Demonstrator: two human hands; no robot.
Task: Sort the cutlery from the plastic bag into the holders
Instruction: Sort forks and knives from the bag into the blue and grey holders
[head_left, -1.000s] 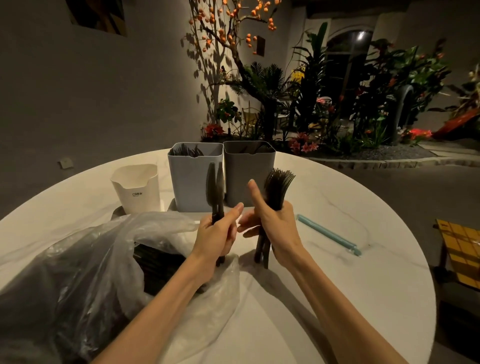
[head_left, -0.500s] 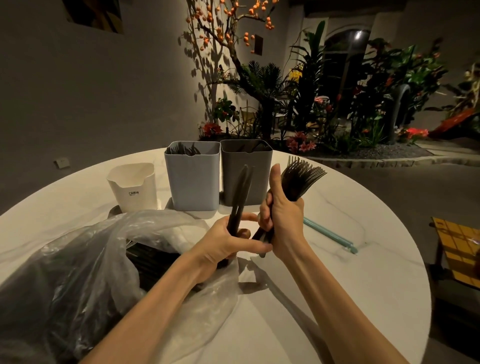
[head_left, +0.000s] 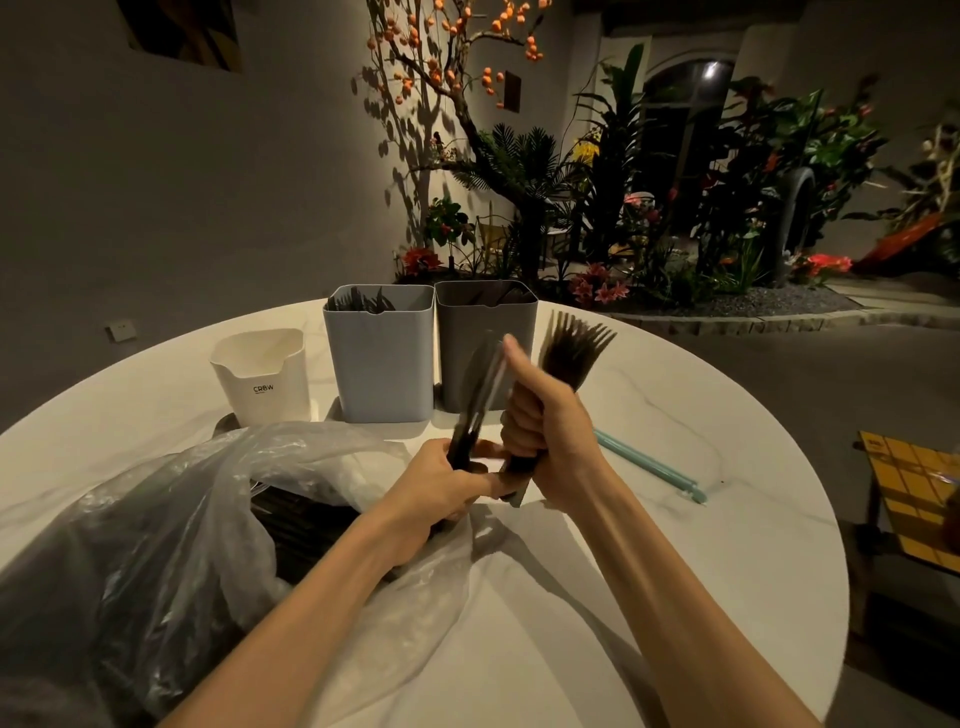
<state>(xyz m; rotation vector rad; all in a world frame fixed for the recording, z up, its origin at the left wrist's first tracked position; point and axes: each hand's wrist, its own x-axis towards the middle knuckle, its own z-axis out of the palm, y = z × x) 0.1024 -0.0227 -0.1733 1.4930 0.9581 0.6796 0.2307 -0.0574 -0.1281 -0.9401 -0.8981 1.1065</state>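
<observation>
My right hand (head_left: 540, 421) grips a bundle of black forks (head_left: 569, 353), tines fanned up and to the right. Just left of it, my left hand (head_left: 441, 480) holds a few black pieces of cutlery (head_left: 480, 384) upright by their handles; they are blurred. Both hands hover above the round white table (head_left: 675, 519), in front of the holders. A light blue holder (head_left: 382, 364) has black cutlery in it. A grey holder (head_left: 472, 332) stands at its right, a white holder (head_left: 262, 376) at its left. The clear plastic bag (head_left: 171, 519) with black cutlery lies at the left.
A pale blue rod (head_left: 649, 465) lies on the table right of my hands. A yellow stool (head_left: 914, 493) stands beyond the table's right edge. Plants and a grey wall are behind the table.
My hands have come together. The cutlery in my left hand swung from upright by the blue holder toward the fork bundle, and my right hand closed tighter round the forks and raised them.
</observation>
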